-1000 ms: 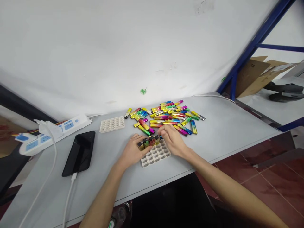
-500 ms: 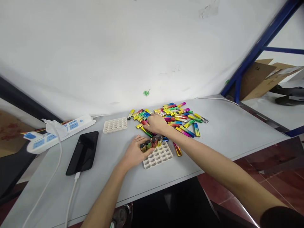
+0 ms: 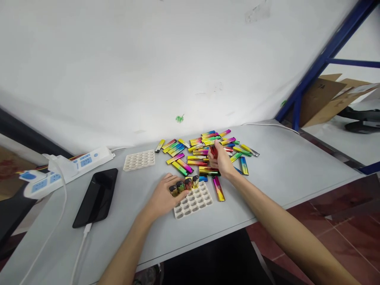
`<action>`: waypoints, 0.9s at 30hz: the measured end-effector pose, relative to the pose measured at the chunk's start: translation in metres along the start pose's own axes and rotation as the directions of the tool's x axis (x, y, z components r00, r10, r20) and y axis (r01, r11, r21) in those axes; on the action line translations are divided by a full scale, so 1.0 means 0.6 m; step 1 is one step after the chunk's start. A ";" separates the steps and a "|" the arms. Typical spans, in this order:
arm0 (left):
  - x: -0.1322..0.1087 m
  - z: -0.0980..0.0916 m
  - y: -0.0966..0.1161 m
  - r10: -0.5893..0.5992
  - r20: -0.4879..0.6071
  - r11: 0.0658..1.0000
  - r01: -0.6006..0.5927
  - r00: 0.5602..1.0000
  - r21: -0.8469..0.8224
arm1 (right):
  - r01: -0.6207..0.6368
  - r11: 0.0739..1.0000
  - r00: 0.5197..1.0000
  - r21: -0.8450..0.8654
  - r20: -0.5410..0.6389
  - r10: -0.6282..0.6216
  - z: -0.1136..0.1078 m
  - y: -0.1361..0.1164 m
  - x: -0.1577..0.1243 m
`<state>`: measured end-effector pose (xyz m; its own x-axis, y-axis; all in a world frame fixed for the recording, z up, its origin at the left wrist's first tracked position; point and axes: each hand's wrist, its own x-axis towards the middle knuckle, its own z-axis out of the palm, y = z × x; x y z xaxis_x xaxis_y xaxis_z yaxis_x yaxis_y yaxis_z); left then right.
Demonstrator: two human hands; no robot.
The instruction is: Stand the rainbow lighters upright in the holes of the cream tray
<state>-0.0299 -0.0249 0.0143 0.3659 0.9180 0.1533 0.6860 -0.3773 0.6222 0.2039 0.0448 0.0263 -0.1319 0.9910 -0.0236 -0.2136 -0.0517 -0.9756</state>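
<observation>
A white tray with rows of holes [image 3: 194,204] lies near the table's front edge. Several shiny rainbow-coloured lighters [image 3: 184,184] stand upright in its far row. My left hand [image 3: 163,196] rests against the tray's left end, fingers curled beside those lighters. My right hand [image 3: 220,160] is over the heap of loose lighters [image 3: 208,144] behind the tray, fingers closed round a red lighter [image 3: 213,151] and a yellow-green lighter [image 3: 209,171] held level. One pink and yellow lighter [image 3: 219,189] lies alone just right of the tray.
A second, empty holed tray [image 3: 139,160] sits at the back left. A black phone [image 3: 96,197] on a white cable and a white and blue power strip [image 3: 63,166] lie further left. A blue steel rack [image 3: 314,59] with cardboard stands to the right.
My right hand moved from the left part of the heap to its middle and closed on lighters. The left hand stayed at the tray.
</observation>
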 end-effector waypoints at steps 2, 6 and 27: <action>0.001 -0.001 0.000 0.000 0.002 1.000 0.000 1.000 0.010 | -0.028 0.998 1.000 0.054 -0.007 0.029 -0.003 0.004 0.001; 0.001 -0.003 0.002 0.004 0.006 1.000 -0.004 1.000 0.028 | -0.058 0.988 0.998 0.140 0.005 0.058 -0.006 0.004 0.001; 0.002 -0.004 0.002 0.035 -0.007 0.999 -0.035 0.999 0.025 | -0.028 0.985 0.993 0.171 0.115 0.009 0.008 -0.009 -0.027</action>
<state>-0.0300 -0.0239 0.0174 0.3854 0.9050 0.1803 0.6883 -0.4121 0.5969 0.2026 0.0282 0.0328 -0.2441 0.9697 -0.0068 -0.3718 -0.1001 -0.9229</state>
